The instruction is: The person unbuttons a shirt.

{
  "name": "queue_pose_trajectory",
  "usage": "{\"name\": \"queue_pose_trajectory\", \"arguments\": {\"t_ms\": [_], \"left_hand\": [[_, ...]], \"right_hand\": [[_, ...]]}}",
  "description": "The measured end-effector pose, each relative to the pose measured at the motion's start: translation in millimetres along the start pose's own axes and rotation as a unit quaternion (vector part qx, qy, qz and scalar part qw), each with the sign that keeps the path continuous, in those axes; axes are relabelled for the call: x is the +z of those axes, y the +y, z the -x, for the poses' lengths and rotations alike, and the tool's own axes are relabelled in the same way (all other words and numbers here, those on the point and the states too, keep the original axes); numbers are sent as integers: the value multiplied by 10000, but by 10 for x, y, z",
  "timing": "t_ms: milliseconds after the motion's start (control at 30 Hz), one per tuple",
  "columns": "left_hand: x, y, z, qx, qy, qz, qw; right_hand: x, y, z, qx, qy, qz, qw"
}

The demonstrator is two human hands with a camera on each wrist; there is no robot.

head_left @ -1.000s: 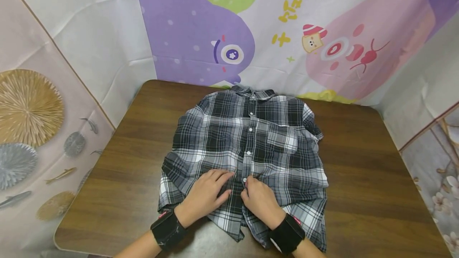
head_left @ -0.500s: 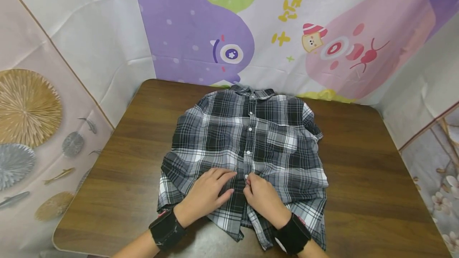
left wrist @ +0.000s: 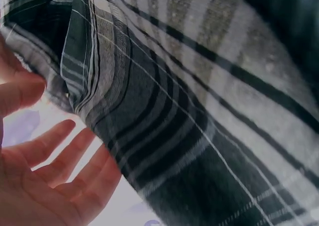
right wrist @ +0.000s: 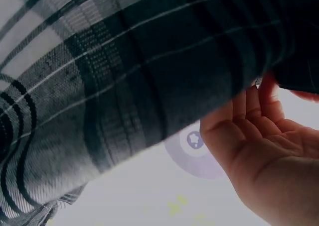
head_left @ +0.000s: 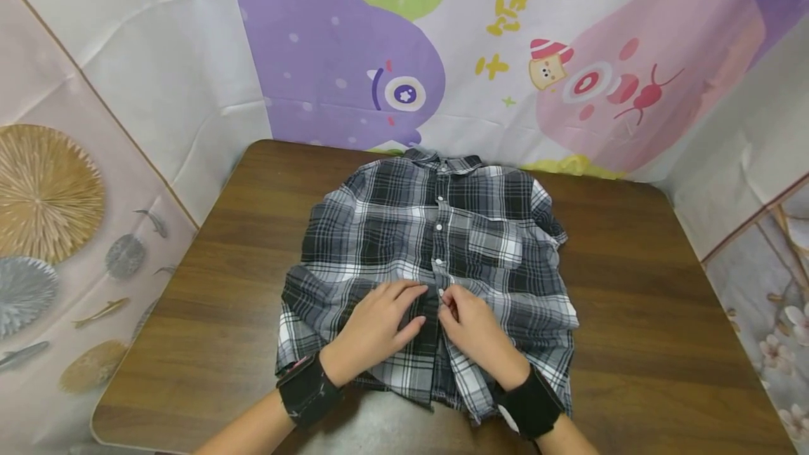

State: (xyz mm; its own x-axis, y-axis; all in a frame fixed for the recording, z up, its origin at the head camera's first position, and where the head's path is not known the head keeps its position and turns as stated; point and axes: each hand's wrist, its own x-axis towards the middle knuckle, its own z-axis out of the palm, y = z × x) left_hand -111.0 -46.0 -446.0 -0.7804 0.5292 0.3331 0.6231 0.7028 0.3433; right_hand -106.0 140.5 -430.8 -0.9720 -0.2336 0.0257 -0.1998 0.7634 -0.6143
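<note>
A black, grey and white plaid shirt (head_left: 373,230) lies front up, collar at the far side. White buttons run down its front, and a chest pocket (head_left: 496,241) sits right of them. My right hand (head_left: 477,325) pinches the front edge with curled fingers, right beside a low button (head_left: 441,293). Just to its left, my left hand (head_left: 376,318) rests on the other front panel, fingers fairly straight and thumb apart. In the left wrist view the left hand (left wrist: 60,181) shows loose fingers by the cloth. The right wrist view has the right fingertips partly hidden behind fabric.
The shirt lies on a brown wooden table (head_left: 632,286) with rounded corners. A cartoon-printed cloth (head_left: 341,69) hangs behind the far edge, and pale patterned panels (head_left: 145,76) stand at both sides. Each wrist wears a black band (head_left: 310,390).
My right hand has moved up and slightly right with the pinched front edge, drawing the lower hem upward. The left hand has shifted a little up and right, staying on the shirt.
</note>
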Motion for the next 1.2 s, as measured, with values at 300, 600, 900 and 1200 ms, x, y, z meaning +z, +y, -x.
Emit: {"name": "queue_pose_trajectory", "arguments": {"t_ms": [300, 600, 900, 1200], "left_hand": [[43, 43, -219, -170, 261, -66, 9995], [146, 58, -351, -299, 470, -115, 9984], [198, 31, -397, -464, 723, 332, 9958], [195, 32, -387, -296, 817, 485, 9950]], "right_hand": [[-108, -37, -83, -6, 129, -378, 9992], [-133, -24, -116, -27, 172, -596, 9981], [-141, 36, -121, -33, 192, -656, 9977], [-144, 47, -167, -66, 89, -469, 9988]]}}
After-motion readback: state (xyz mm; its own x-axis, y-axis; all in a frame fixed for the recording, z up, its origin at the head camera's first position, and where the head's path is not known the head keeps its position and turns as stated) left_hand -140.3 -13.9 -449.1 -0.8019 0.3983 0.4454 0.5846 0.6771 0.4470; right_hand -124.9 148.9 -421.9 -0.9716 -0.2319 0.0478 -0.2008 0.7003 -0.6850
